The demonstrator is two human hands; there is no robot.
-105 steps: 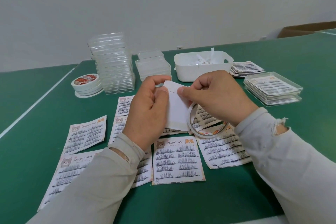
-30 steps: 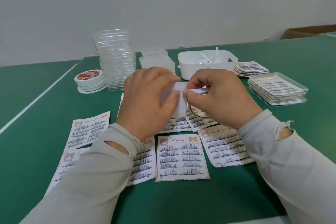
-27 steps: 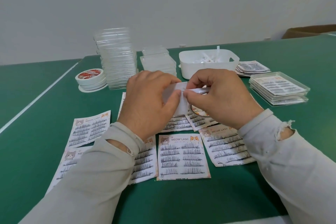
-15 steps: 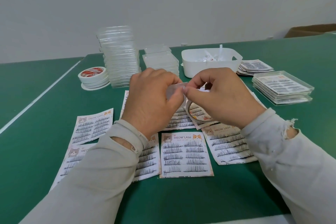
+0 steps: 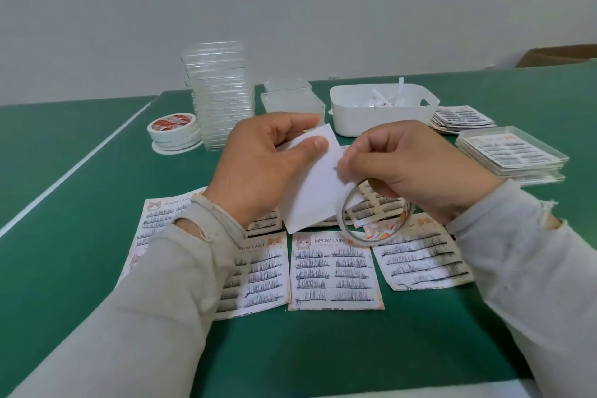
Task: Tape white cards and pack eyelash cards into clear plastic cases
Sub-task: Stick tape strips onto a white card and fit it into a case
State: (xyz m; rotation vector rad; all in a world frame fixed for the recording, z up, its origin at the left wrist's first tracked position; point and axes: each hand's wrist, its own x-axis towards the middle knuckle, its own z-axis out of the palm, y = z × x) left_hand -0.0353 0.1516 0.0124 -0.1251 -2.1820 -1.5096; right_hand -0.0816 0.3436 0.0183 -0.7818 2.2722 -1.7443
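Note:
My left hand (image 5: 268, 165) pinches a blank white card (image 5: 311, 191) by its upper left edge, thumb on its face, and holds it tilted above the table. My right hand (image 5: 410, 168) holds a thin roll of tape (image 5: 371, 223) that hangs under its fingers, with thumb and forefinger pinched together at the card's right edge. Several printed eyelash cards (image 5: 334, 271) lie flat on the green table (image 5: 80, 236) beneath both hands. A tall stack of clear plastic cases (image 5: 219, 94) stands at the back, with a shorter stack (image 5: 290, 100) beside it.
Spare tape rolls (image 5: 174, 131) sit at the back left. A white bin (image 5: 381, 107) holds paper strips at the back centre. Loose eyelash cards (image 5: 462, 118) and filled clear cases (image 5: 512, 153) lie at the right. A cardboard box (image 5: 559, 56) shows at the far right.
The white card, earlier held upright between both hands near the bin, now tilts down and shows its full face. The tape roll has dropped lower under my right hand.

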